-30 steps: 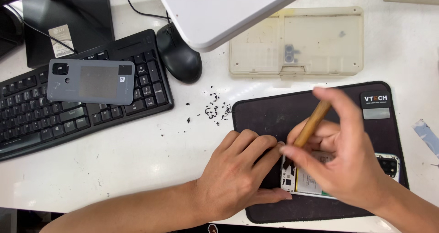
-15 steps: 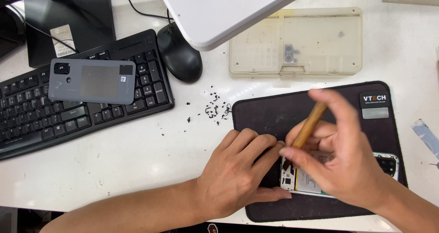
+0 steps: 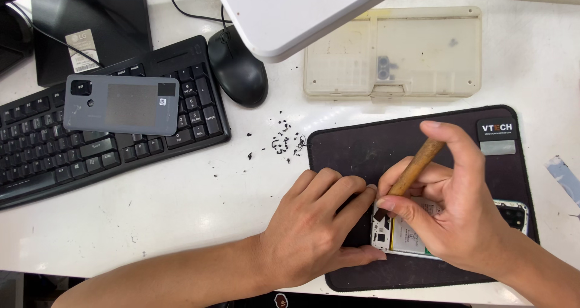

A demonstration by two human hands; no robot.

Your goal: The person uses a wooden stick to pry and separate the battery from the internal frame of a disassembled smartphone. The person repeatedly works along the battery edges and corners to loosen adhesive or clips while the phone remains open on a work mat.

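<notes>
The opened phone [image 3: 417,232] is lying on the dark work mat [image 3: 362,148] near the front edge of the tabletop [image 3: 181,211], and most of it is hiding under both hands; only its pale left end and a corner with the camera cluster at the right are showing. What the tool tip is touching inside cannot be made out.

The right hand [image 3: 459,217] is curling narrowly around a brown wooden-handled tool [image 3: 417,166], pinching it between thumb and fingers, with the tip pointing down at the phone's left end. The left hand [image 3: 314,229] is lying loosely spread on the mat, holding nothing, its fingertips pressing against the phone's left edge.

Black crumbs [image 3: 283,142] are lying scattered just beyond the mat's left corner. Further back, a yellowed plastic parts tray [image 3: 423,54] is sitting, partly cut off by a white panel [image 3: 290,12]. A grey phone back cover [image 3: 121,104] is resting on the black keyboard [image 3: 72,157], beside a black mouse [image 3: 238,72].
</notes>
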